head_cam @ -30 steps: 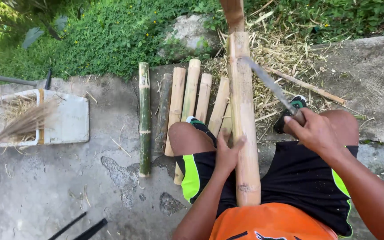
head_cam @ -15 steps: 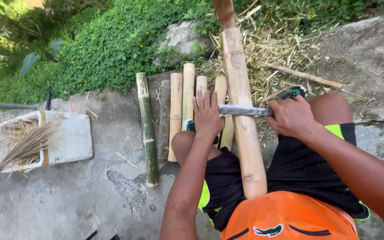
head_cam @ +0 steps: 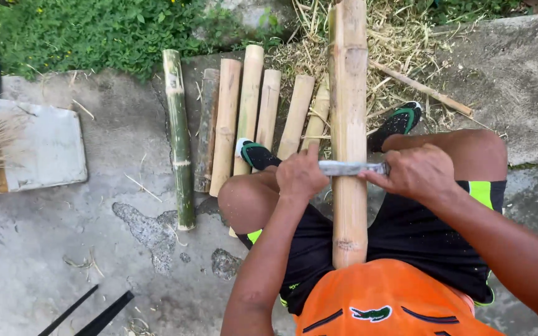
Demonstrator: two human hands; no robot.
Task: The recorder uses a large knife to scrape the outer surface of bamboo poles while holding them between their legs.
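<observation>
A long tan bamboo pole (head_cam: 350, 118) lies lengthwise between my knees, its near end against my orange shirt. A grey metal blade (head_cam: 351, 167) rests crosswise on the pole. My left hand (head_cam: 300, 176) grips the blade's left end. My right hand (head_cam: 413, 173) is closed on its right end, where the handle is hidden in my fist. Both hands sit just above my black shorts.
Several cut bamboo pieces (head_cam: 249, 106) lie side by side on the concrete, with a green bamboo piece (head_cam: 178, 137) at their left. A white flat container (head_cam: 38, 149) with dry straw is at far left. Dry grass and a thin stick (head_cam: 421, 89) lie beyond. Black rods (head_cam: 88, 314) at bottom left.
A second ago my right hand held the blade raised and my left held the pole. Now both hands grip the blade laid across the pole. The view has tilted down.
</observation>
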